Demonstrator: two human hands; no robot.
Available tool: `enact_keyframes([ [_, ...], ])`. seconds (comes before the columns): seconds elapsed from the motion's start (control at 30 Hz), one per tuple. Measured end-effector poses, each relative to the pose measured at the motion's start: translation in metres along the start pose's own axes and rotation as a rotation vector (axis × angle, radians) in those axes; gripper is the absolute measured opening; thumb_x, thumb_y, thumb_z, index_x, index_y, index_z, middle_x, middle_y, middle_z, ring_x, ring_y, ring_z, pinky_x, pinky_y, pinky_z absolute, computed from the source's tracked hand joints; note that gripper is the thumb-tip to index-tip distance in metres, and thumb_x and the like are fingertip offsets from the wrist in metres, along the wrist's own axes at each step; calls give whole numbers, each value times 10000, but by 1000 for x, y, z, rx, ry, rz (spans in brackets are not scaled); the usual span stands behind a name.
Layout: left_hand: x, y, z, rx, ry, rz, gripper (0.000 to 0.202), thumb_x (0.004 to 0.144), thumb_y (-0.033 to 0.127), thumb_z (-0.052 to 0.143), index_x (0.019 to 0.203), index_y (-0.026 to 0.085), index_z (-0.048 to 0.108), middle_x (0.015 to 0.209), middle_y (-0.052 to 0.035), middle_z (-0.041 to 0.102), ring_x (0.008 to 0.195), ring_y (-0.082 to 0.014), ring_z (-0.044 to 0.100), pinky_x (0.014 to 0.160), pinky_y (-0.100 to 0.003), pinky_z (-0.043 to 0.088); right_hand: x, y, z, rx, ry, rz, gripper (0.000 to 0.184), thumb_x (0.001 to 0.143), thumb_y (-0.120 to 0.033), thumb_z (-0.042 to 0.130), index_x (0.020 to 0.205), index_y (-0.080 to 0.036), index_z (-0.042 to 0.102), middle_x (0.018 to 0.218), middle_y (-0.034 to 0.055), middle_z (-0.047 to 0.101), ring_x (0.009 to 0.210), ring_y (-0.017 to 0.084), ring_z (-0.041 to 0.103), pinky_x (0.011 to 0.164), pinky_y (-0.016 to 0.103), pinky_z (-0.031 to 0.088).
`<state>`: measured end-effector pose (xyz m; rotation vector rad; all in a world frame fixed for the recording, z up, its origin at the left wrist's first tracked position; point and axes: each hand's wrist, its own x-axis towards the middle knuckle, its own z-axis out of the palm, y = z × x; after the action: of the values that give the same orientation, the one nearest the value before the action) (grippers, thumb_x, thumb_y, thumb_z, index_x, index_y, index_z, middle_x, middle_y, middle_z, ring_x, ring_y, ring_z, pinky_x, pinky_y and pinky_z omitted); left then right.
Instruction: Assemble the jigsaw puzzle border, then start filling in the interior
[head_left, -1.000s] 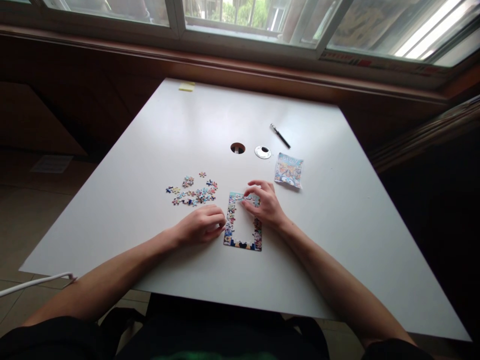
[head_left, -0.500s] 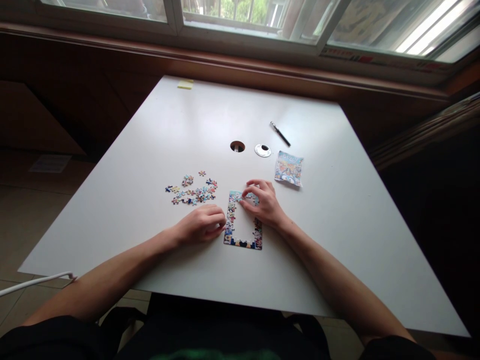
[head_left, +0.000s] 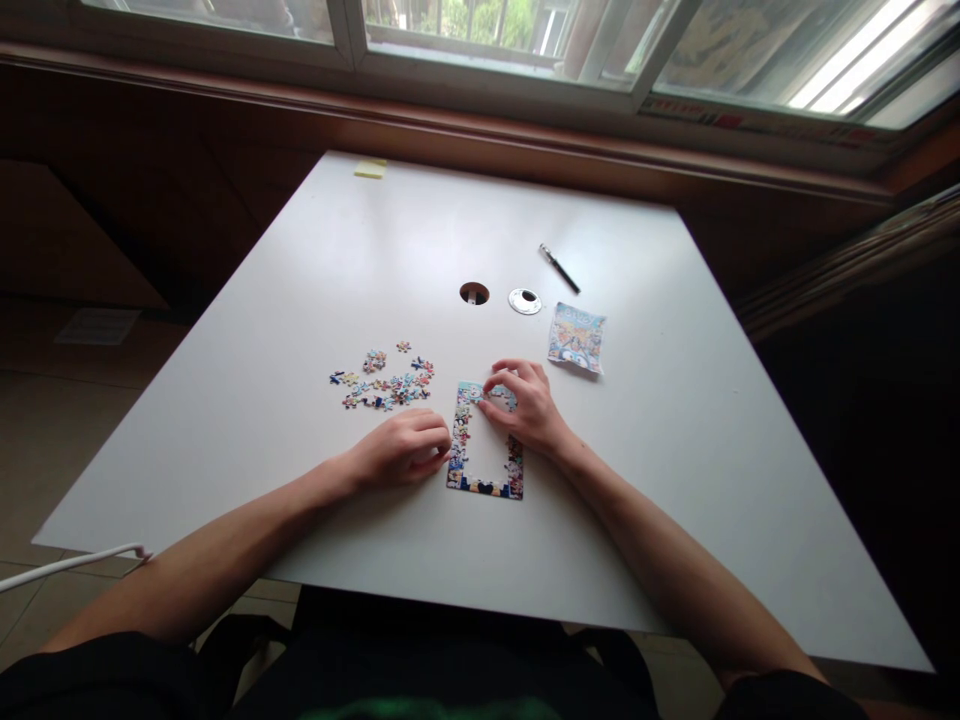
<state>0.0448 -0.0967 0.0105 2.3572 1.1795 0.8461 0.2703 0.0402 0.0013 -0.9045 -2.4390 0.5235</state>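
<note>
A rectangular jigsaw puzzle border (head_left: 486, 489) lies on the white table, with its bare middle showing the tabletop. My right hand (head_left: 523, 405) is over its upper right part, thumb and fingers bent in a pinch around a small puzzle piece (head_left: 484, 398) at the top row. The fingers partly hide that piece and the border's upper right. Against the border's left edge rests my left hand (head_left: 409, 446), its fingers curled closed; whatever they may hold is hidden. Loose puzzle pieces (head_left: 401, 388) are scattered in a pile beyond my left hand.
A colourful picture packet (head_left: 576, 338) lies right of the puzzle, with a black pen (head_left: 559, 268) behind it. A round cable hole (head_left: 474, 293) and its metal cover (head_left: 524, 301) are mid-table. A yellow sticky note (head_left: 370, 169) marks the far left corner. A white cable (head_left: 75, 566) touches my left forearm.
</note>
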Motion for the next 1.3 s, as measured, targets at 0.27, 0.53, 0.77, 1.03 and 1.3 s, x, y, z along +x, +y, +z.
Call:
enact_keyframes([
  [0.27, 0, 1, -1, 1, 13, 10, 88, 936, 168, 533, 854, 189, 557, 878, -53, 636, 815, -156, 572, 768, -286, 486, 0, 0, -1, 12, -1, 4, 150, 829, -329, 723, 956, -256, 688, 1227, 75, 605, 1170, 301, 506, 1068, 509, 390],
  [0.53, 0, 0, 0, 1, 13, 6, 85, 932, 167, 527, 863, 194, 568, 885, -55, 639, 816, -158, 581, 770, -291, 491, -1, -4, -3, 3, 32, -58, 89, 874, -299, 668, 925, -289, 739, 1250, 54, 588, 1193, 288, 494, 1092, 490, 376],
  [0.77, 0, 1, -1, 7, 4, 6, 89, 941, 177, 519, 863, 194, 557, 886, -57, 640, 819, -160, 576, 771, -291, 487, -2, -5, -2, -68, 12, -109, 140, 881, -268, 658, 961, -320, 761, 1262, 51, 578, 1209, 296, 475, 1069, 507, 365],
  [1.03, 0, 0, 0, 19, -1, 1, 84, 940, 178, 519, 870, 190, 564, 892, -61, 641, 829, -164, 577, 781, -298, 492, -4, -7, -2, -96, -15, -98, 155, 923, -292, 611, 987, -314, 751, 1276, 55, 583, 1228, 301, 458, 1052, 508, 362],
  [1.3, 2, 3, 0, 4, 28, 16, 94, 934, 163, 529, 853, 193, 566, 874, -57, 643, 813, -158, 585, 760, -286, 493, 1, 1, -8, 129, -30, -36, 202, 935, -317, 563, 1045, -297, 732, 1263, 54, 613, 1204, 279, 505, 1088, 497, 366],
])
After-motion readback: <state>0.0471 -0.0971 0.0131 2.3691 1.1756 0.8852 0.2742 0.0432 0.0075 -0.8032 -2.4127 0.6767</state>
